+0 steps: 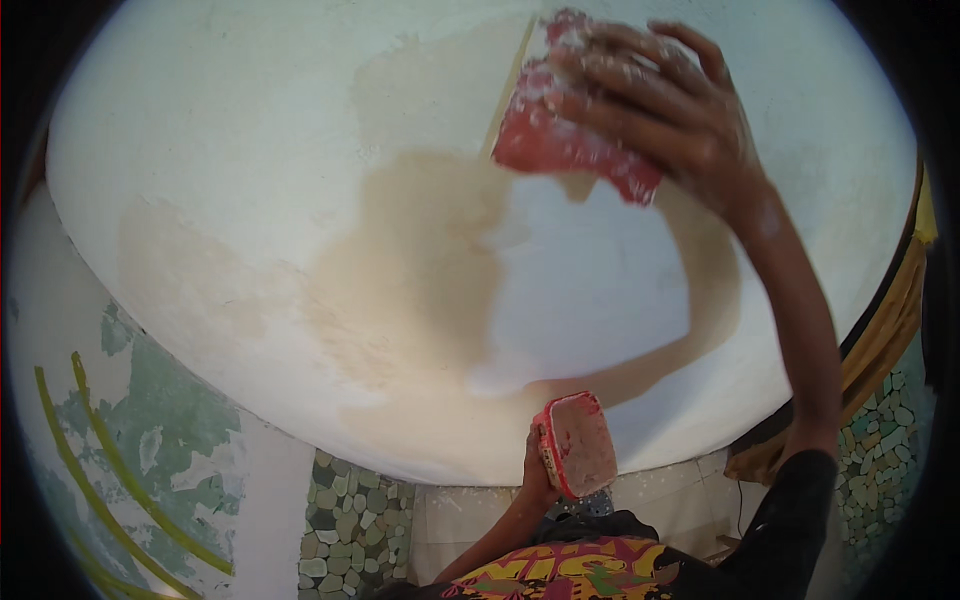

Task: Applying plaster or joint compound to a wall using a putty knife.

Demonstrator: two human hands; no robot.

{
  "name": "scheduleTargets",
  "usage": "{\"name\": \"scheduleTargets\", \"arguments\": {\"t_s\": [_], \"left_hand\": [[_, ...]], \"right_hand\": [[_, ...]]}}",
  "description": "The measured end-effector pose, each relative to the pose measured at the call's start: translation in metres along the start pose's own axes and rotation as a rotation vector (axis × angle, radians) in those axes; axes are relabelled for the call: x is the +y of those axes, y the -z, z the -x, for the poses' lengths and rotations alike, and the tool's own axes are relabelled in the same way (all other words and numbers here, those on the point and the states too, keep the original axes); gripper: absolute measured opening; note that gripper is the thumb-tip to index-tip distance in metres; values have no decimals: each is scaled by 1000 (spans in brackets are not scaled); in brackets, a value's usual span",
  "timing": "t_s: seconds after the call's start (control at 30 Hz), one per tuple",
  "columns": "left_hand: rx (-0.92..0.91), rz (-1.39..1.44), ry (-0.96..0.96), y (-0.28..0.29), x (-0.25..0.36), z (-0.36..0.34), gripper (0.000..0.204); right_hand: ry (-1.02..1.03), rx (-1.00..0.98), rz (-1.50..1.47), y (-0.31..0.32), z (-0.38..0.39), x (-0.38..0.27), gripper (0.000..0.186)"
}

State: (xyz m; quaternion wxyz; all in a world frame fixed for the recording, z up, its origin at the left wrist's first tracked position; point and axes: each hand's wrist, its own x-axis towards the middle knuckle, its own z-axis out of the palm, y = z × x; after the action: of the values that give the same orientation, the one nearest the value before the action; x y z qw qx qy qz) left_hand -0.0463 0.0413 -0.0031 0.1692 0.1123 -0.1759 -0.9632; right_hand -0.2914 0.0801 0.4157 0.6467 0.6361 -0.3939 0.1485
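Observation:
My right hand (680, 125), fingers wrapped round a red flat tool (540, 140) smeared with white paste, is raised against the white wall surface (250, 110) at upper right. The tool's exact shape is partly hidden by my fingers. Low in the middle, my left hand (538, 462) grips a red-rimmed plastic tub (582, 445) with pale, pinkish-grey paste inside. Beige damp-looking patches and the shadow of my arm lie across the wall around both hands.
At lower left are a peeling green-and-white surface (170, 410) and curved yellow strips (110, 450). Pebble-patterned flooring (355, 520) and pale tiles (450, 530) show below. A brown cloth-like edge (880, 330) runs along the right, with a dark cable beside my right arm.

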Motion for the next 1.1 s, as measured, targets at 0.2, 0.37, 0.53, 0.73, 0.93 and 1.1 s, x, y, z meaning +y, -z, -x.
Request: {"name": "scheduleTargets", "arguments": {"t_s": [0.2,0.37,0.53,0.73,0.93,1.1], "left_hand": [[40,29,-42,16,-4,-2,79],[17,17,-43,13,-2,-2,79],[16,65,31,4,-2,0,78],[52,7,10,6,-7,-3,81],[110,12,4,-4,-13,0,81],[27,52,34,9,-13,-1,82]], "right_hand": [[15,-173,-143,10,-16,38,48],[90,-381,-98,37,-38,27,45],[135,-461,-82,51,-46,23,42],[311,-555,37,54,-58,23,45],[331,-557,89,63,-66,32,47],[412,-349,-61,17,-72,42,48]]}}
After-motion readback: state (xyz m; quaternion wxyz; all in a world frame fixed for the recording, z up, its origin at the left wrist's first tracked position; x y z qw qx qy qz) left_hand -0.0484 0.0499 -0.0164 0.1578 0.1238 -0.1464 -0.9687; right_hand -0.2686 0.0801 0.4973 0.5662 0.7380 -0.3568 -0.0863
